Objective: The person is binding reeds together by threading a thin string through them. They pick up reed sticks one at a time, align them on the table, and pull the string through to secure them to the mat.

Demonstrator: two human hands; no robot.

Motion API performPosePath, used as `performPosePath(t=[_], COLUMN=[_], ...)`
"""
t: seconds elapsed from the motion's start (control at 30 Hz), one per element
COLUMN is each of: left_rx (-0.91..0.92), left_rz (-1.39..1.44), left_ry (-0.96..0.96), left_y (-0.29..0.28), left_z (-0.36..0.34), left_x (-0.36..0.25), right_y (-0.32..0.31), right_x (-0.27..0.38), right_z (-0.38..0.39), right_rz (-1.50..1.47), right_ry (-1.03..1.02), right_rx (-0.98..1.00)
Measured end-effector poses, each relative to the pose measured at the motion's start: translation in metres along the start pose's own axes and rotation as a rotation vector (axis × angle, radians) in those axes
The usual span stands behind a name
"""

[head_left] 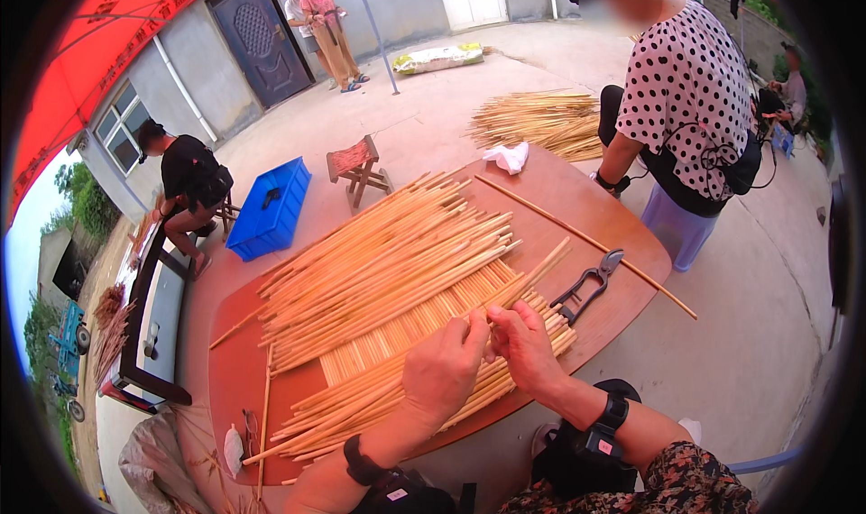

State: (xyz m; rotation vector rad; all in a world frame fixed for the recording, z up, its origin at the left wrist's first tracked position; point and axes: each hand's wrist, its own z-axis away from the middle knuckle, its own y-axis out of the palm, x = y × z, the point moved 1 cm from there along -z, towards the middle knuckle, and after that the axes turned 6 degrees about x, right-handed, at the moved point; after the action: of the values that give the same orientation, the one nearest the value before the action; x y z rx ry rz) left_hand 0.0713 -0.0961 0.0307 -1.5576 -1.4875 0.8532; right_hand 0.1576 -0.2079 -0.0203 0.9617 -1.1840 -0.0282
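Note:
My left hand (444, 368) and my right hand (526, 348) meet above the near part of a brown table (631, 234), both closed in a pinch. Between the fingertips is the lower end of a straw-coloured stick (547, 260), which slants up and to the right. Below and beyond my hands lies a woven mat of sticks (397, 329), its slats side by side. Loose sticks (388, 252) are heaped over its far side, and more sticks (343, 415) lie along its near side. Pruning shears (591, 287) with dark handles rest just right of my hands.
A single long stick (586, 237) overhangs the table's right edge, near a white cloth (507, 158). A person in a dotted shirt (690, 90) sits close at the right. Beyond the table are a blue crate (271, 209), a small stool (356, 167) and a stick pile (537, 122).

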Motion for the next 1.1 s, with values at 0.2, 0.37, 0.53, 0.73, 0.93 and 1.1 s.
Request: performPosePath(t=[0.2,0.37,0.53,0.73,0.93,1.1], left_rx=[-0.062,-0.005,0.024,0.013,0.061,0.102], left_rz=[0.054,0.015,-0.017,-0.049,-0.108,-0.116], left_ry=[-0.007,-0.043,-0.082,-0.134,-0.079,-0.076], left_y=[0.009,0.012,0.012,0.005,-0.001,-0.007], left_z=[-0.002,-0.001,0.0,0.003,0.016,0.03], left_x=[0.003,0.009,0.021,0.035,0.041,0.039], right_y=[-0.008,-0.011,-0.012,-0.009,0.0,0.013], right_x=[-0.004,-0.004,-0.001,-0.001,0.014,0.015], right_z=[-0.006,-0.013,-0.016,-0.018,-0.008,-0.003], right_rz=[-0.051,-0.036,0.072,0.255,1.16,1.295], right_ry=[0.032,0.053,0.113,-0.01,-0.738,-0.944], right_rx=[0.045,0.123,0.099,0.024,-0.022,0.127])
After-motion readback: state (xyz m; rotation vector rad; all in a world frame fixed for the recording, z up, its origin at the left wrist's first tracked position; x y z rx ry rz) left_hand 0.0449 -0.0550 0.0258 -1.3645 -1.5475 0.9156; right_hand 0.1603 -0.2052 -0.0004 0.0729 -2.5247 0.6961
